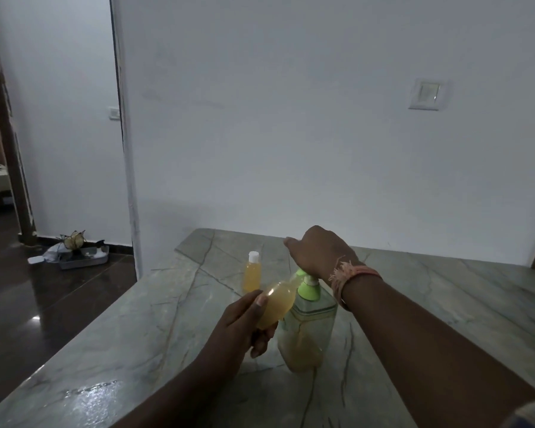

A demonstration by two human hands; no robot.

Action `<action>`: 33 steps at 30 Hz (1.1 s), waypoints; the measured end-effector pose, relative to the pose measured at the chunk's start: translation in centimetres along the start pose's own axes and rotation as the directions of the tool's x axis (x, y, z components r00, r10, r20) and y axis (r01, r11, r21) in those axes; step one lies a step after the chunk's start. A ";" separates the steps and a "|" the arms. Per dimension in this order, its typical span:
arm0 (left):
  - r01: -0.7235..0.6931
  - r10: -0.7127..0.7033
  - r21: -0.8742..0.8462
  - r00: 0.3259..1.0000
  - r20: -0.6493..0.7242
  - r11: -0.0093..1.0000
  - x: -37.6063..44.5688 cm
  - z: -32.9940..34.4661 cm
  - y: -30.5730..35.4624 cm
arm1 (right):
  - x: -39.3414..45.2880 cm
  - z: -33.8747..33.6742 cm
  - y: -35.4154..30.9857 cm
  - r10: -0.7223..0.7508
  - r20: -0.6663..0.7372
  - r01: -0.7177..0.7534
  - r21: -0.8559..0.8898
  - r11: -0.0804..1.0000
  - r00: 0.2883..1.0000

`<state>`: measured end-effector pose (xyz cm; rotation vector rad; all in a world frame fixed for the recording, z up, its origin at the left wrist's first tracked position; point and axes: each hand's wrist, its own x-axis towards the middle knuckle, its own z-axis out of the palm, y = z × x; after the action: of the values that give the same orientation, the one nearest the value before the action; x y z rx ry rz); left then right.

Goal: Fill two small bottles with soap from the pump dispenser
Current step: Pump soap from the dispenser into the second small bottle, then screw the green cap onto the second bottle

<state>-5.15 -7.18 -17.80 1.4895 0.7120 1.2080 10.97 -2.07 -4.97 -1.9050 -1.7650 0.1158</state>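
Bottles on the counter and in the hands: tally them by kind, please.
Small bottles: 2, one capped standing, one gripped tilted in the left hand
Pump dispensers: 1
Total: 3

A small clear bottle of amber soap lies tilted in the left hand, its mouth at the green-pumped clear dispenser under the right hand; a white-capped twin stands beyond.
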 end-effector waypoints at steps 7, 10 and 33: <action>0.123 -0.128 -0.280 0.992 0.001 0.952 0.7 -0.5 -0.3 | 0.9 0.2 0.1 0.091 -0.050 -0.078 0.218 0.973 0.995; 0.112 -0.118 -0.307 0.993 -0.003 0.945 0.6 -0.6 -0.2 | 1.0 -0.3 0.3 0.087 -0.088 -0.059 0.286 0.956 0.992; -0.027 0.236 0.324 0.744 -0.626 0.946 0.8 -4.2 0.2 | -8.0 11.0 -5.7 -0.189 -0.101 0.204 0.169 0.964 0.977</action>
<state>-8.90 -5.09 -17.54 1.3486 1.3280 1.8423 0.16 -6.11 -14.23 -1.5776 -1.8120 0.1158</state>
